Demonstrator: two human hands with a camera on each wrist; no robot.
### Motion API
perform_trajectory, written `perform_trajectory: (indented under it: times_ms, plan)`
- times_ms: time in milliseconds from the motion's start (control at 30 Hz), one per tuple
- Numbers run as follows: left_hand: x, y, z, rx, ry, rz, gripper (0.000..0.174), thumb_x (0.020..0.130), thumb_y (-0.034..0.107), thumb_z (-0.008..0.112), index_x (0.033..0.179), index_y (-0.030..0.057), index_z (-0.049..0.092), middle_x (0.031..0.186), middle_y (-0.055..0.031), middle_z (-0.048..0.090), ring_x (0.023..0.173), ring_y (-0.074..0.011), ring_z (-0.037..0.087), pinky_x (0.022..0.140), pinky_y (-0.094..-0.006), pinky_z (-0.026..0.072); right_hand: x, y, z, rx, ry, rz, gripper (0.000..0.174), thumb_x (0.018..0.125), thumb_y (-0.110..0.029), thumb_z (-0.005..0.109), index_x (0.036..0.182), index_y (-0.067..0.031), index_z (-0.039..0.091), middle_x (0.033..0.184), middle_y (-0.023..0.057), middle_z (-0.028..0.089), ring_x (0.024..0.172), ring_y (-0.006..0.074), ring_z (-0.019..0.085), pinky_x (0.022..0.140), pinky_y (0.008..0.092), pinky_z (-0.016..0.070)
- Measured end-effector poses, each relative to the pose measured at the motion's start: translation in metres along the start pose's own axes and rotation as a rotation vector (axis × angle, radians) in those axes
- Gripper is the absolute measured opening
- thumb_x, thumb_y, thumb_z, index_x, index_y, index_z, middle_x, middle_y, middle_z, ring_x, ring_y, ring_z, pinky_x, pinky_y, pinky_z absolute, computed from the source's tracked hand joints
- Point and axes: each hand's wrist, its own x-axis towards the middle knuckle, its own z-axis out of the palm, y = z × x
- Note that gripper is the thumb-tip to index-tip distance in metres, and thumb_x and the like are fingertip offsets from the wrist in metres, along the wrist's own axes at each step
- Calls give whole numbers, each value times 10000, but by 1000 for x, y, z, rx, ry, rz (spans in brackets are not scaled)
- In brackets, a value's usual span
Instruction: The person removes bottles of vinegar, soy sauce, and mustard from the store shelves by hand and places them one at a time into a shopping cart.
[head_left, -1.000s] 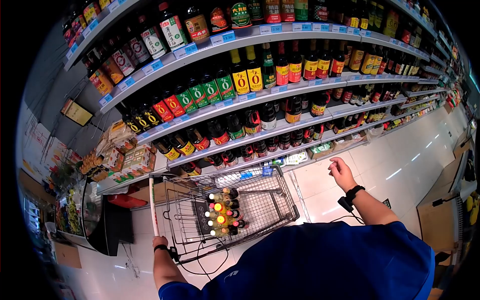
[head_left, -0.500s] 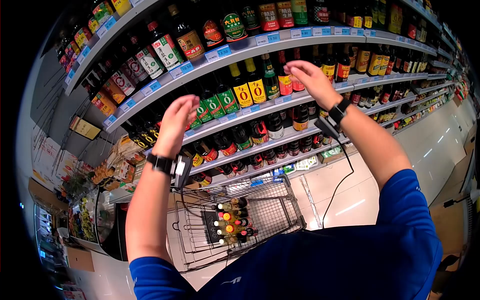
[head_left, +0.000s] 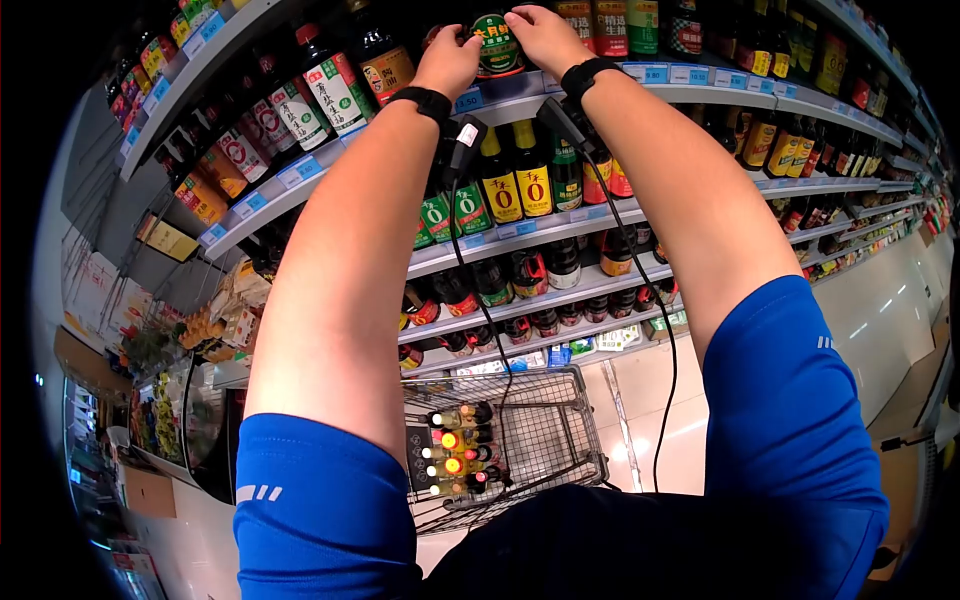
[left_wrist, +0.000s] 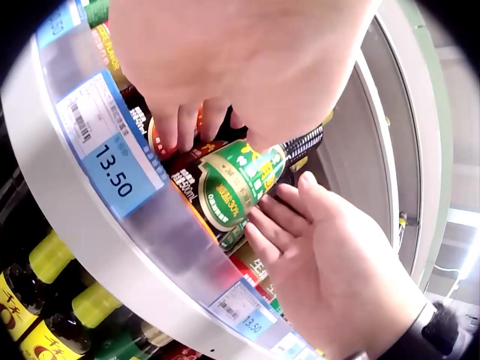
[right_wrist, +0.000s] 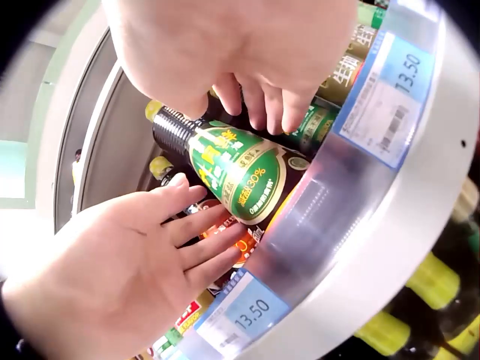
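A dark bottle (head_left: 497, 52) with a green oval label stands on the upper shelf, at the front behind a clear lip. My left hand (head_left: 452, 60) is at its left side and my right hand (head_left: 545, 42) at its right. In the right wrist view the left hand (right_wrist: 127, 251) has its palm turned to the bottle (right_wrist: 244, 176), fairly straight fingers right at the label's edge. The left wrist view has the right hand (left_wrist: 337, 274) likewise, fingertips beside the green label (left_wrist: 227, 196). Other dark bottles crowd both sides.
The shelf edge (left_wrist: 60, 195) with 13.50 price tags runs just below my hands. Yellow-capped bottles (head_left: 515, 180) fill the shelf underneath. A wire shopping cart (head_left: 545, 440) holding several bottles (head_left: 462, 450) is on the floor below. Cables (head_left: 665, 400) hang from both wrists.
My left hand has left the cart handle, and both hands have risen to the upper shelf, coming together around the green-labelled bottle. The bottle stays on the shelf.
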Motion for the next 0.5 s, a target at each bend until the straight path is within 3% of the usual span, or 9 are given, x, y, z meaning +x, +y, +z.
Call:
perform_trajectory:
  times_ms: [67,133,233,300,333,433,500]
  plan:
    - [12,-11,13,2,-3,-62,564,976,313,545,1383,-51,403,1220,-185,592,1107,-240,572,922,-306,456,-3,-8,0,49,-67,121,528,949,-383,553,1267,38,549,1118,247,651,1014,340,652,878,372,514]
    - [9,-5,15,58,0,-111,563,984,330,528,1384,-45,402,1202,-188,599,1086,-235,582,908,-304,464,-1,1,4,-148,-82,51,615,947,-426,538,1325,56,487,1171,265,624,1089,350,621,915,382,501]
    - [3,2,12,-52,-137,-125,611,981,345,544,1399,-62,363,1237,-193,594,1095,-220,593,888,-296,483,1,14,8,18,-110,106,654,933,-432,569,1356,53,452,1197,258,612,1105,332,615,933,361,492]
    - [-5,3,10,-145,-131,-143,617,977,331,560,1400,-69,356,1249,-193,589,1106,-213,589,896,-291,484,0,17,2,66,-192,-12,654,915,-365,637,1372,54,428,1219,241,604,1094,300,623,943,338,487]
    - [-3,5,9,-237,-119,-148,624,972,317,575,1400,-76,348,1261,-193,585,1117,-207,586,905,-287,484,0,15,0,64,-189,-17,654,915,-365,637,1372,54,428,1219,241,604,1094,300,623,943,338,487]
    - [-7,4,7,-249,-79,-79,634,959,268,607,1412,-75,326,1271,-190,580,1125,-195,582,917,-275,483,-10,6,-3,252,-194,-10,606,896,-196,688,1379,49,414,1222,211,605,1130,246,598,943,311,492]
    - [-8,-2,8,-231,-57,-14,623,944,217,632,1405,-70,327,1261,-185,585,1139,-196,576,927,-271,477,-12,3,-6,277,-212,-4,599,900,-192,683,1382,42,415,1219,206,606,1136,239,593,942,307,492]
